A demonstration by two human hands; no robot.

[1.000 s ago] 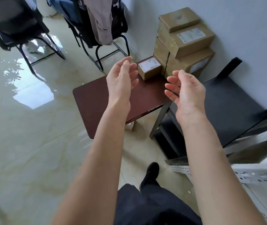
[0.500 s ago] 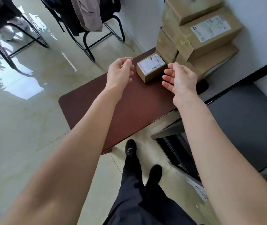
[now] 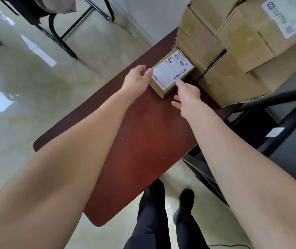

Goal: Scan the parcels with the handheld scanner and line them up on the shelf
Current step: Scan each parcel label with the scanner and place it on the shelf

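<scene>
Flanking one small parcel, apparently touching: two hands

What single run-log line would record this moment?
phase: reach for parcel | left hand: at small parcel left side | right hand: at its near-right edge | parcel: on brown table, not lifted | scanner: not visible

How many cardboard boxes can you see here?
At least 4. A small labelled box sits on the brown table between the left hand and right hand. Three larger ones are stacked against the wall: bottom, middle, top. More may be hidden.
</scene>
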